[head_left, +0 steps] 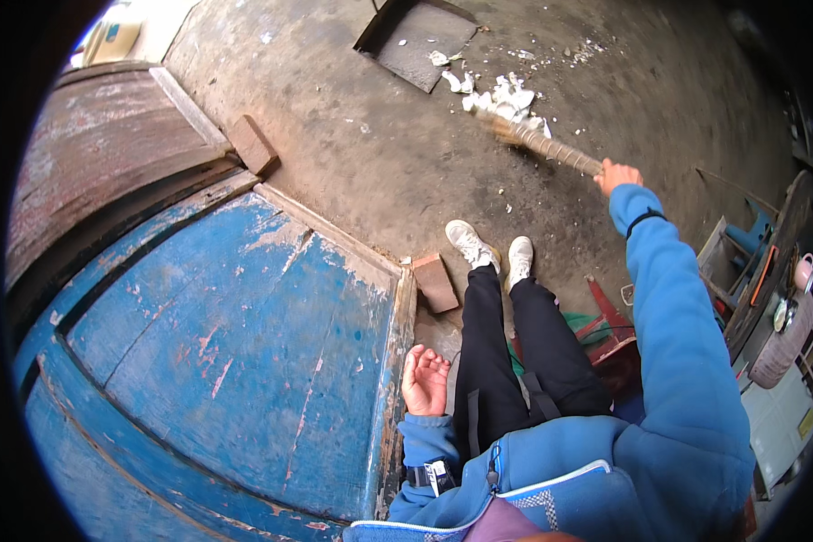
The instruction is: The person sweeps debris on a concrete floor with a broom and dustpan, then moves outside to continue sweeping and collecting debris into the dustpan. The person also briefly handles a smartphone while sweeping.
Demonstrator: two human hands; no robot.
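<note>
My right hand [619, 176] is wrapped round the handle end of a short straw broom [560, 152], out in front of me to the right. The broom's bristles look blurred and touch the near side of a pile of crumpled white scraps [508, 98] on the floor. A dark dustpan [434, 38] lies flat beyond the pile, with a few white bits on it. My left hand [426, 379] is palm up beside my left thigh, its fingers loosely curled with nothing in them, near the edge of a worn blue wooden panel [235, 334].
Two bricks, one by the panel's near corner [435, 283] and another brick [255, 144] farther off, rest against the woodwork. A red stool-like frame [610, 316] stands beside my right leg. Clutter with a grey shoe [783, 341] lines the right side. Small white crumbs [583, 50] dot the concrete floor.
</note>
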